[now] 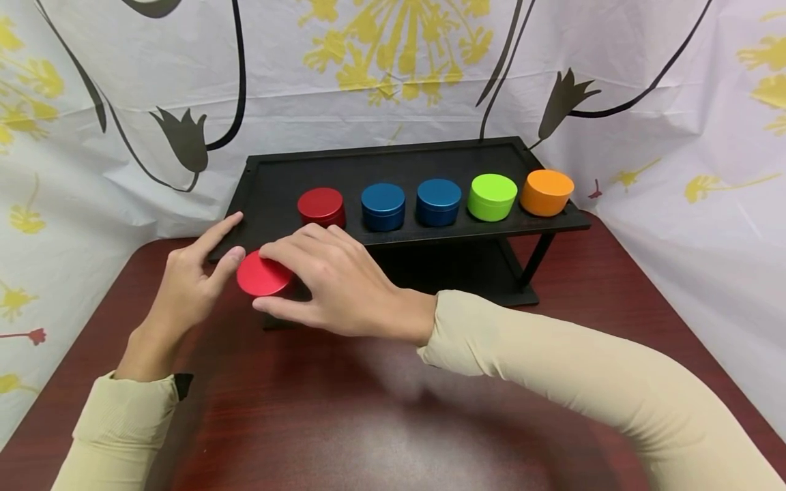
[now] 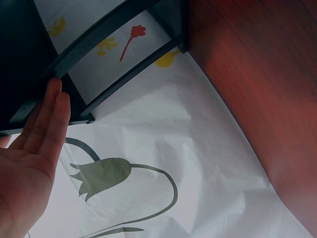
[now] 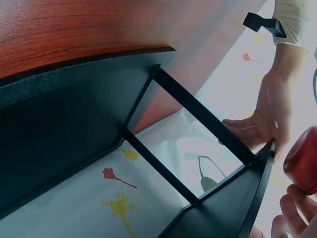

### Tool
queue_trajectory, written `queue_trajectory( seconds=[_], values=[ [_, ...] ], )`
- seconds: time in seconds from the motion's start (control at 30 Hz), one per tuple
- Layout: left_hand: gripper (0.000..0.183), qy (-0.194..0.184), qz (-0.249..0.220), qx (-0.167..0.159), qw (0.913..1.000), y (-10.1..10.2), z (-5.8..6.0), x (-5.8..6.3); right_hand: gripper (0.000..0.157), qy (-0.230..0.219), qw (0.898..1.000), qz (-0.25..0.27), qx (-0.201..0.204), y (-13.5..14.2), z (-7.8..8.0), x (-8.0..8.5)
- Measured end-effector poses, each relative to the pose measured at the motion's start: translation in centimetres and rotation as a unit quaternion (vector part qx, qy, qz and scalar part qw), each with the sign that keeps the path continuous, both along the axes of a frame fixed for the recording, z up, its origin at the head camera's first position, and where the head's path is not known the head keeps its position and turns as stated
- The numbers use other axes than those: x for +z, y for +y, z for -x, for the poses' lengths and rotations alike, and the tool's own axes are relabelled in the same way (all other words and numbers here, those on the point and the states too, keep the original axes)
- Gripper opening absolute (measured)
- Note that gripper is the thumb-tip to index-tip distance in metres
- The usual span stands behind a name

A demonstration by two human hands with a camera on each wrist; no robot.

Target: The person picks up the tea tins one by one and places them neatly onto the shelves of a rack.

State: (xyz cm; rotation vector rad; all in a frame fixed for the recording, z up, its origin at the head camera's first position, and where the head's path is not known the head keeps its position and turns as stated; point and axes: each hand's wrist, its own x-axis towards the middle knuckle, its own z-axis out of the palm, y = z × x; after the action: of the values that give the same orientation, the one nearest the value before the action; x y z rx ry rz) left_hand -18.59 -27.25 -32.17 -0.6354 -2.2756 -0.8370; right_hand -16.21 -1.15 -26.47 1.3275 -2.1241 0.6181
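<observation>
My right hand (image 1: 334, 279) holds a bright red round tin (image 1: 264, 273) by its sides, thumb at the near side and fingers at the far side. It is lifted near the front left corner of a black two-level shelf (image 1: 295, 170). In the right wrist view the red tin (image 3: 303, 161) shows in those fingers (image 3: 292, 213). My left hand (image 1: 190, 279) is at the shelf's left end, index finger and thumb extended. In the left wrist view its straight fingers (image 2: 54, 114) touch the shelf edge.
Along the shelf's top stand a darker red tin (image 1: 322, 206), two blue tins (image 1: 383, 206) (image 1: 439, 202), a green tin (image 1: 492, 198) and an orange tin (image 1: 546, 193). The shelf stands on a reddish-brown table (image 1: 368, 423). A patterned white curtain (image 1: 399, 109) hangs behind it.
</observation>
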Motion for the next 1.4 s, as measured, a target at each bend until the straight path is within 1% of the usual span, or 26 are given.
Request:
queue_trajectory(
  seconds=[0.1, 0.2, 0.33, 0.6, 0.83, 1.13, 1.4],
  values=[
    [0.047, 0.003, 0.004, -0.003, 1.0000, 0.0, 0.1, 0.0, 0.049, 0.001, 1.000, -0.001, 0.003, -0.2, 0.0, 0.3],
    [0.046, 0.011, 0.010, -0.005, 0.9999, 0.0, 0.1, 0.0, 0.048, 0.017, 1.000, 0.000, 0.003, -0.7, 0.2, 0.7],
    [0.045, 0.017, 0.015, -0.004, 0.9997, -0.1, 0.0, -0.1, 0.048, 0.034, 0.999, 0.004, -0.008, -1.0, 0.5, 1.1],
    [0.049, 0.012, 0.000, -0.010, 0.9999, -0.1, 0.1, -0.2, 0.050, 0.037, 0.998, 0.006, -0.047, -1.2, 1.6, 1.7],
    [0.044, -0.002, -0.008, 0.004, 1.0000, 0.2, -0.1, 0.0, 0.052, 0.033, 0.996, -0.012, -0.086, -1.5, 2.5, 2.4],
    [0.044, -0.014, -0.013, 0.012, 0.9998, 0.2, -0.2, -0.1, 0.051, 0.034, 0.993, -0.021, -0.113, -2.0, 3.4, 2.6],
    [0.045, -0.014, -0.006, 0.017, 0.9997, 0.2, -0.1, -0.1, 0.050, 0.024, 0.990, -0.035, -0.132, -2.4, 4.0, 2.6]
  ],
)
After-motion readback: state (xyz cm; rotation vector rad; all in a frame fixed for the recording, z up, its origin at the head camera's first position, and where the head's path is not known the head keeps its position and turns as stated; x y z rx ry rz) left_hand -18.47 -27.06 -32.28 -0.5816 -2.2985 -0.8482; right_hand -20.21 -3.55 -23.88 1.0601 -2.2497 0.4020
